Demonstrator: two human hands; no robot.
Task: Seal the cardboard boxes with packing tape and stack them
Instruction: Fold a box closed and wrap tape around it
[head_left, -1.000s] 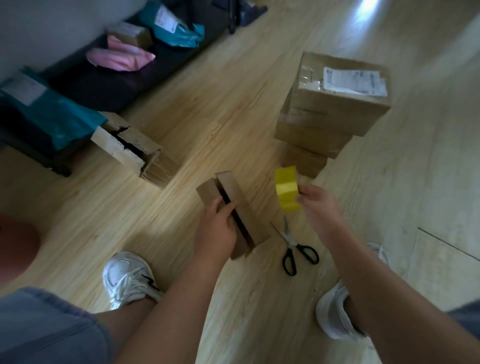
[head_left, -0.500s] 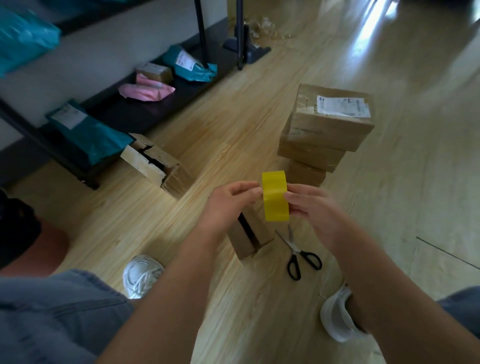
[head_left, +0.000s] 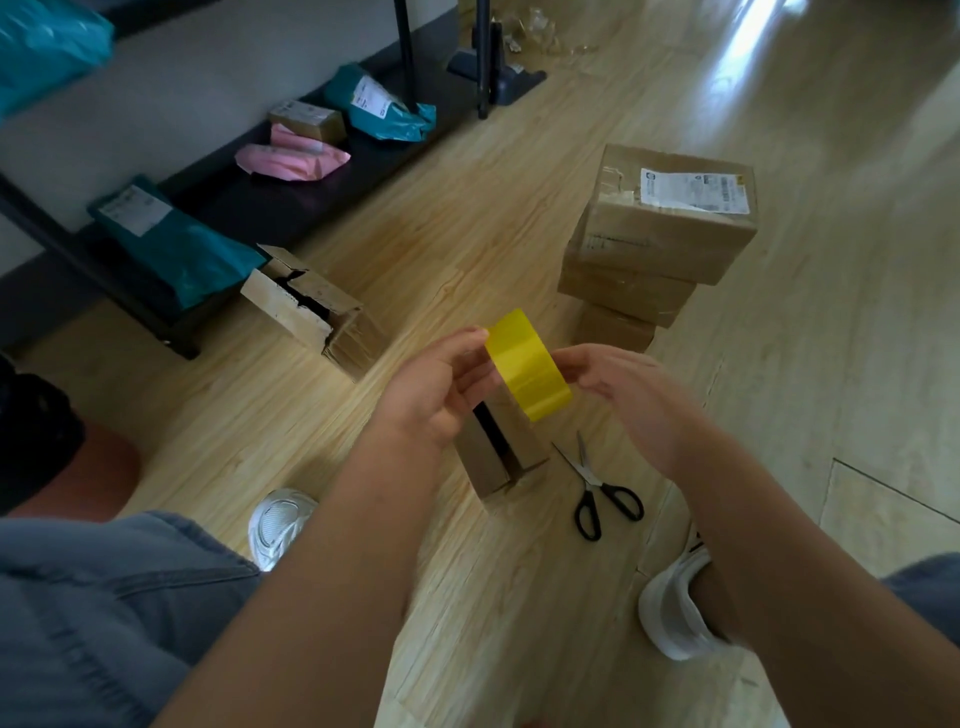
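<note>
A yellow roll of packing tape (head_left: 527, 364) is held in the air between both hands. My left hand (head_left: 436, 384) pinches its left side and my right hand (head_left: 628, 389) grips its right side. Directly below them a small cardboard box (head_left: 501, 449) stands on the wooden floor with its top flaps apart, showing a dark gap. A stack of three sealed boxes (head_left: 660, 244) rises at the right, the top one bearing a white label. Another unsealed box (head_left: 311, 306) lies at the left, its flaps split open.
Black-handled scissors (head_left: 597, 488) lie on the floor right of the small box. A low dark shelf (head_left: 249, 208) along the wall holds teal and pink mailer bags and a small parcel. My white shoes (head_left: 675, 603) flank the work spot.
My left hand has left the small box and come up to take the tape roll with the right hand. The roll has since tilted. The camera view has lifted.
</note>
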